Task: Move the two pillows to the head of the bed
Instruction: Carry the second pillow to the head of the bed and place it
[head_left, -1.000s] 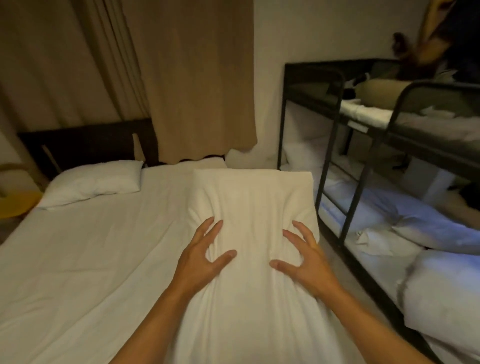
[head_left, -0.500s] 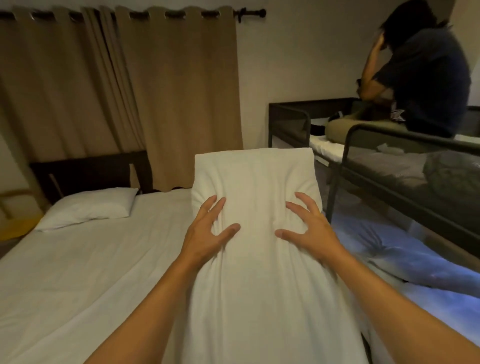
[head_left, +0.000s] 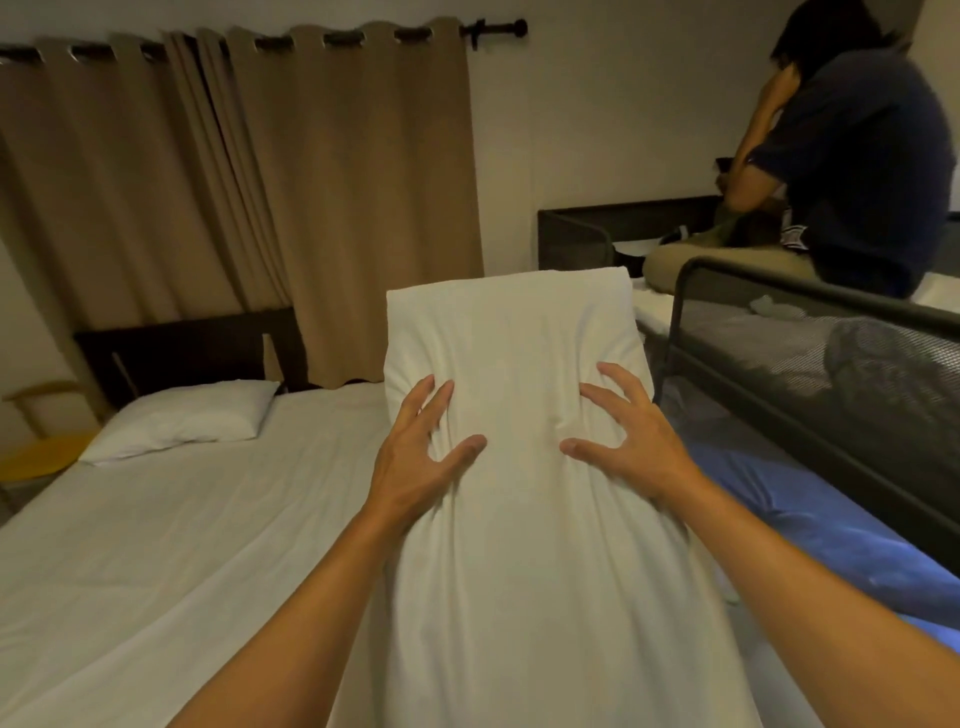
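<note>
I hold a long white pillow (head_left: 511, 332) lengthways in front of me, lifted over the right side of the bed (head_left: 171, 545). My left hand (head_left: 421, 462) grips its left side, fingers dug into the fabric. My right hand (head_left: 623, 441) grips its right side the same way. The pillow's far end points toward the curtain and the head of the bed. A second white pillow (head_left: 182, 418) lies flat at the head of the bed on the left, next to the dark headboard (head_left: 187, 345).
A black metal bunk bed (head_left: 779, 322) stands close on the right, with a person (head_left: 852, 171) sitting on its upper bunk and blue bedding (head_left: 810, 525) below. Brown curtains (head_left: 249, 197) hang behind the headboard. A yellow chair (head_left: 36, 452) sits at the far left.
The pillow has risen from the mattress with both hands gripping it. My view has tilted up, bringing the curtain rod and the person on the upper bunk into sight.
</note>
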